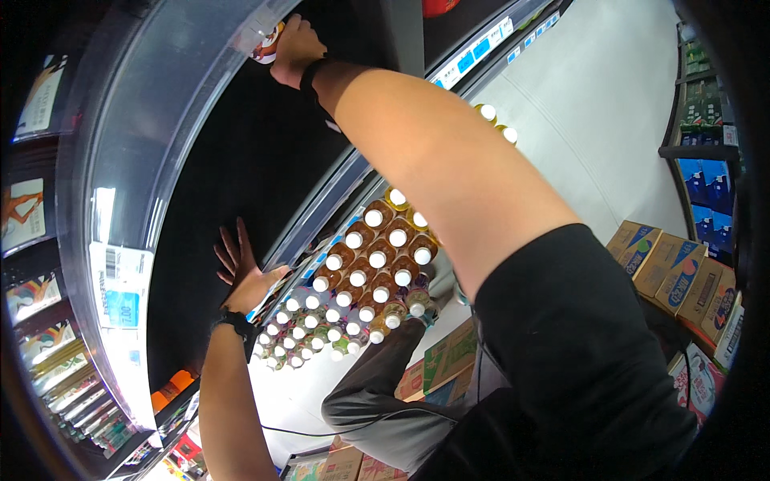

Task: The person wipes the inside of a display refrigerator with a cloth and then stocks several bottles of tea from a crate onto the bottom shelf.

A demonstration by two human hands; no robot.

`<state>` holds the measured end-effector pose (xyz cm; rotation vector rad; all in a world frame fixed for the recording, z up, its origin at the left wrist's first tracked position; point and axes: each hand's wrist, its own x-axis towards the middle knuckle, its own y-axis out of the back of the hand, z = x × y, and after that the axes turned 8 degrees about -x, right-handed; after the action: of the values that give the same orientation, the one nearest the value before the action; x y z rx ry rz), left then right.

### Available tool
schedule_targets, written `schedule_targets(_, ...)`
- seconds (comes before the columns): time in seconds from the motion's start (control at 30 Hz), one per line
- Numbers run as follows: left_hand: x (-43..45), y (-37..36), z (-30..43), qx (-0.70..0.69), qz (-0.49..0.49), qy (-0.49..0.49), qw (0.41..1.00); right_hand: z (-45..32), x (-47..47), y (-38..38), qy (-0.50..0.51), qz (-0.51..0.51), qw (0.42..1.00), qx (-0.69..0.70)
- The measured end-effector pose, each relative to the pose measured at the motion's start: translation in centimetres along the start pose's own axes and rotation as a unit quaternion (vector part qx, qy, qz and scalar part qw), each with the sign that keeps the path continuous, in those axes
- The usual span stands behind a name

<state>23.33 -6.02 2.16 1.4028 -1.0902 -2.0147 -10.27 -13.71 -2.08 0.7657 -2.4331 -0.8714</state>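
Observation:
My right hand reaches deep over a black shelf at the top of the head view. Its fingers are closed on a container with orange, white and brown print; clear plastic shows beside it, and the rest of the container is hidden. My left hand is over the same shelf, nearer its front edge. Its fingers are spread and hold nothing, and its thumb lies by the shelf's front strip. Whether the palm rests on the surface, I cannot tell. Dark bands circle both wrists.
Below the shelf, several white-capped drink bottles stand in close rows. A clear upper shelf edge with price tags curves along the left. Cardboard cartons are stacked at right. A black cable crosses my leg.

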Motion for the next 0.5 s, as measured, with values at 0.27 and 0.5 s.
schedule_targets(0.27, 0.0, -0.8, -2.1, -0.044, 0.029, -0.016, 0.998, -2.0, -17.1, 14.9, 0.326, -0.219, 0.902, 0.182)
schedule_targets(0.5, -0.1, -0.3, -0.1, -0.026, 0.016, -0.012, 0.999, 18.5, -19.6, 22.7, -0.066, -0.226, 0.962, 0.137)
